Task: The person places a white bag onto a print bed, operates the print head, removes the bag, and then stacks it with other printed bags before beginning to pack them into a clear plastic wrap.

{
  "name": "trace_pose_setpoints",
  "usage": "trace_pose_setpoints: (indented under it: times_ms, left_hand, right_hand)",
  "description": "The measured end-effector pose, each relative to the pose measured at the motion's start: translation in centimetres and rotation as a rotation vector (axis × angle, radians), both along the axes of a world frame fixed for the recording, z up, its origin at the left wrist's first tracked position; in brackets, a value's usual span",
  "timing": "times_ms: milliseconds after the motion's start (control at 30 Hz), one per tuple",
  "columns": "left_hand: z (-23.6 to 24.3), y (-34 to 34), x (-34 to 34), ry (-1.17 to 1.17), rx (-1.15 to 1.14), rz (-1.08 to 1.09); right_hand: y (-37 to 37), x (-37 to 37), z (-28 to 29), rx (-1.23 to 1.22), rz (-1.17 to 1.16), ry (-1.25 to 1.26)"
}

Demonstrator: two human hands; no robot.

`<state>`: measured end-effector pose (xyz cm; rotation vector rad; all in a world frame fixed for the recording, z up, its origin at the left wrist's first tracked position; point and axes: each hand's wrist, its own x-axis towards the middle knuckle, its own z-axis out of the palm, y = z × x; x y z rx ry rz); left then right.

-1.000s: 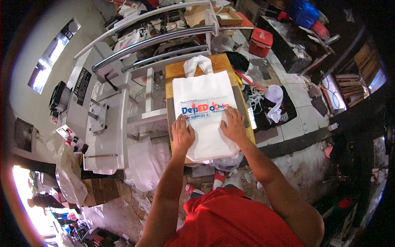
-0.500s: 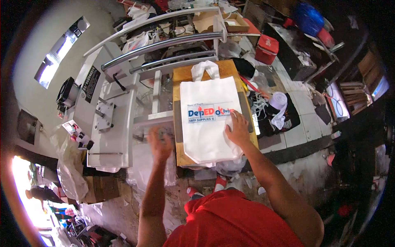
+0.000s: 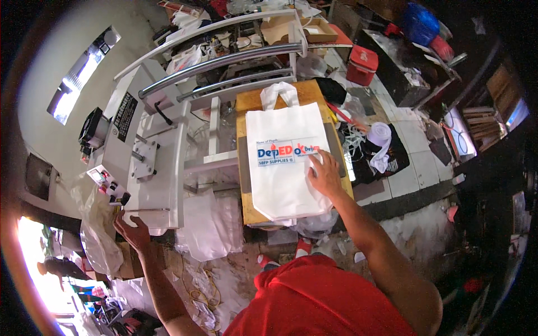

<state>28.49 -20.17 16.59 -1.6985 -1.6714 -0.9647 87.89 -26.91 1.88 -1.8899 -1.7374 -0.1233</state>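
My right hand (image 3: 325,175) lies flat and open on the white tote bag (image 3: 286,162), palm down, fingers spread over the bag's right half just beside the printed patch of blue and red lettering (image 3: 287,152). It grips nothing; it only presses on the cloth. The bag lies face up on the yellowish-brown press platen (image 3: 249,106), its two white handles (image 3: 280,92) pointing to the far side and its bottom edge hanging a little over the near edge of the board. The bag covers most of the platen, so bare board shows only along the left strip and at the far corners.

My left hand (image 3: 131,231) is well apart from the bag, out to the left at the near end of the white heat press machine (image 3: 151,151). It is open, fingers loosely curled, up against the lower edge of the machine's housing, close to a crumpled clear plastic sheet (image 3: 98,235). I cannot tell whether it has hold of anything there.

A long silver handle bar (image 3: 218,64) arcs across the far side of the press. To the right of the platen a heap of white straps on dark cloth (image 3: 375,145) lies on the tiled floor, and farther off stands a red box (image 3: 361,64). My red shirt (image 3: 319,302) fills the near edge.
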Motion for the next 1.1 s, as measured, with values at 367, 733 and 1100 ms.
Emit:
trace_pose_setpoints:
  times_ms: [367,733,1100]
  left_hand:
    - [1.3,1.1,-2.2,0.07,0.025,-0.04]
    - [4.5,3.9,-6.0,0.071,-0.148,-0.015]
    - [2.8,7.4,-7.0,0.164,-0.682,0.13]
  right_hand:
    - [0.4,0.5,-0.6,-0.012,-0.017,-0.002]
    - [0.5,-0.7,0.2,0.003,0.003,0.029]
    - [0.7,0.2,-2.0,0.037,-0.03,0.021]
